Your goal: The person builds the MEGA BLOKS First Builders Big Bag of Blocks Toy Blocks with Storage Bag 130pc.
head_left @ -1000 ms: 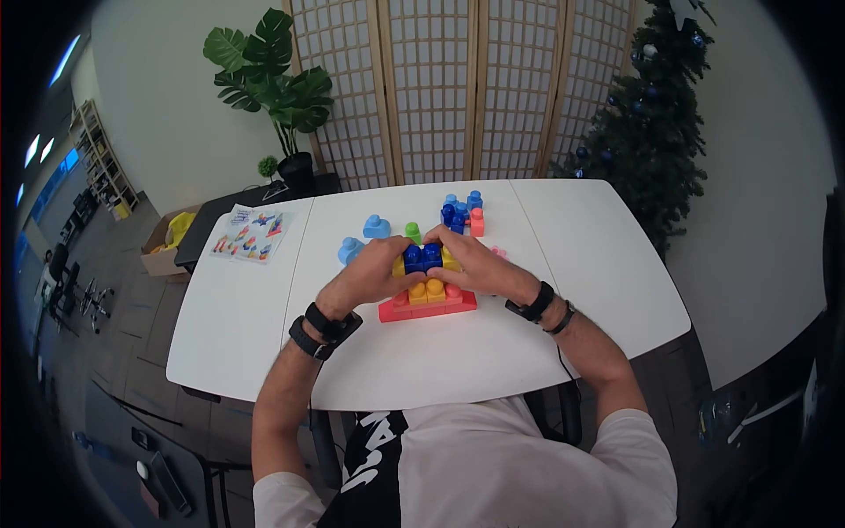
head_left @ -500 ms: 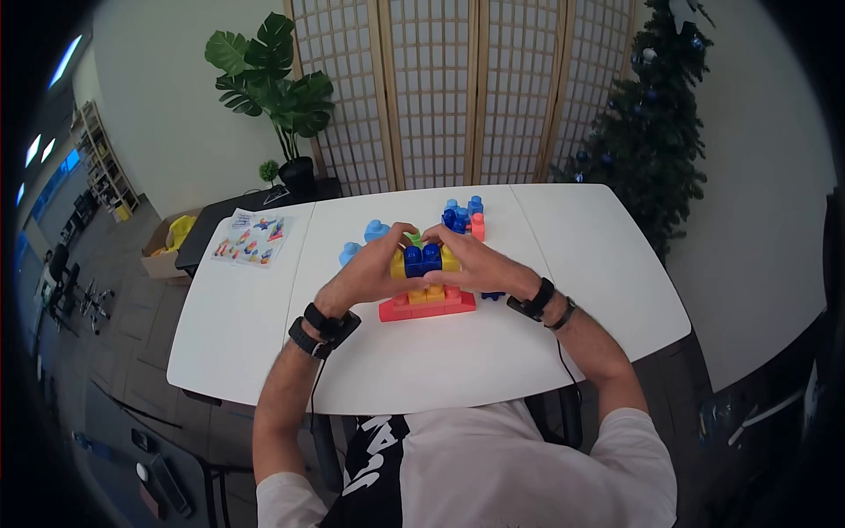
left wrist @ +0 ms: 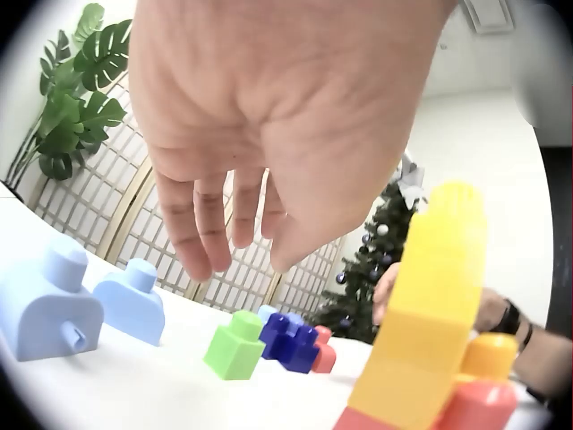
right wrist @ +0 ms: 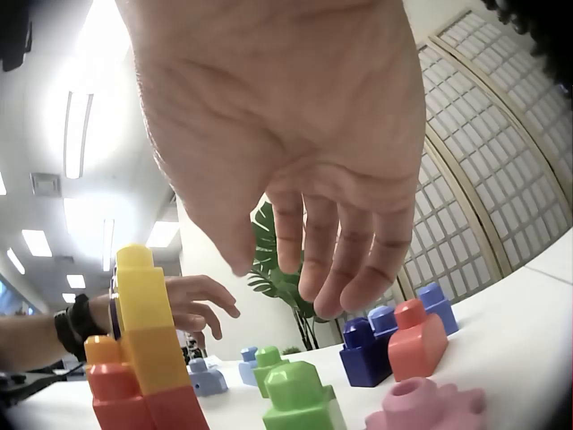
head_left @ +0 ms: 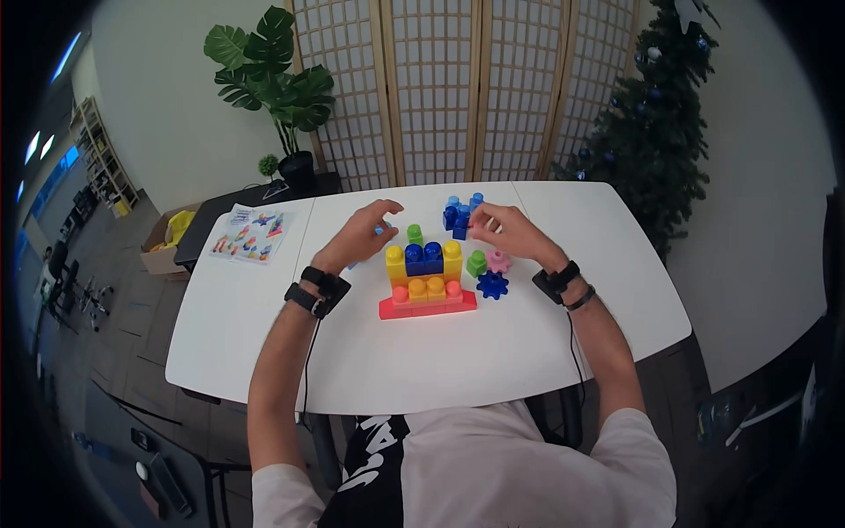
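A stepped structure of toy building blocks stands at the table's middle, with a red base, orange and yellow blocks above and dark blue blocks at the top centre. My left hand hovers behind its left side with relaxed fingers, over light blue blocks that it mostly hides in the head view. Loosely bent, the fingers of my right hand hang over the right back, holding nothing. Beneath them in the right wrist view are a red block and a dark blue block.
A green block lies behind the structure. To its right sit another green block, a pink gear and a dark blue gear. A printed picture sheet rests on the table's left end.
Both hands have let go of the top of the structure and moved apart, the left back and leftward, the right back and rightward. The dark blue blocks now sit lower, fitted between the yellow ones.
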`<control>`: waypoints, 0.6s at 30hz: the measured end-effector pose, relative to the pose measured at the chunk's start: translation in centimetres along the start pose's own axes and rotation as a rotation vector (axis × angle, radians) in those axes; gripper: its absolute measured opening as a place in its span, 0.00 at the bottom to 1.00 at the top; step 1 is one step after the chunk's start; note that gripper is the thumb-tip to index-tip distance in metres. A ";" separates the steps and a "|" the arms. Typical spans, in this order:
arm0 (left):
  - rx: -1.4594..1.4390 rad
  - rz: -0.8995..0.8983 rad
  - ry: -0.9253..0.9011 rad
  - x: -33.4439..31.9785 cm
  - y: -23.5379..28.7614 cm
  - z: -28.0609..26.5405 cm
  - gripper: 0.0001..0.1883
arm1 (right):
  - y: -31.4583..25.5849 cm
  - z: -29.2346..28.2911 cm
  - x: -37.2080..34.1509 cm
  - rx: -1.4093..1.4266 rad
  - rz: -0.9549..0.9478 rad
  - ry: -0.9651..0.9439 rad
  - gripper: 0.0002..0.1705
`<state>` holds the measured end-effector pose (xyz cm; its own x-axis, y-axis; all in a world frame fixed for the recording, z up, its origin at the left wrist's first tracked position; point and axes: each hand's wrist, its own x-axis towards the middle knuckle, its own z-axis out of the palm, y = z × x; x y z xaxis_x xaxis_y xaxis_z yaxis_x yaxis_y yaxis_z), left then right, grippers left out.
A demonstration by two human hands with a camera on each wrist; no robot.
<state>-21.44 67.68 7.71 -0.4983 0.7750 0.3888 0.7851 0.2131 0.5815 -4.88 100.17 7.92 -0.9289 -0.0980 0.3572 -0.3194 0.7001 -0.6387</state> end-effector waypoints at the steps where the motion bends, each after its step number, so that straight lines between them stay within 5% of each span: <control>1: 0.082 -0.015 -0.075 0.6 -0.2 0.7 0.23 | -0.5 -0.1 -0.4 -0.051 0.032 -0.124 0.21; 6: 0.388 0.130 -0.154 3.2 -4.2 5.0 0.24 | -1.4 1.5 -2.4 -0.316 0.085 -0.150 0.25; 8: 0.380 0.093 -0.140 2.9 -2.0 4.6 0.21 | -1.6 2.1 -2.5 -0.400 0.086 -0.138 0.24; 14: 0.351 0.008 -0.146 1.0 0.2 1.1 0.20 | -1.7 1.8 -2.5 -0.252 0.065 -0.133 0.19; 18: -0.152 -0.071 0.152 -0.7 3.3 -3.6 0.19 | -0.4 1.2 -2.0 -0.123 -0.086 -0.017 0.17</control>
<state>-19.83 65.67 11.88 -0.6088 0.6603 0.4397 0.6877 0.1629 0.7075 -3.14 99.24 6.61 -0.9024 -0.1726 0.3948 -0.3735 0.7701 -0.5172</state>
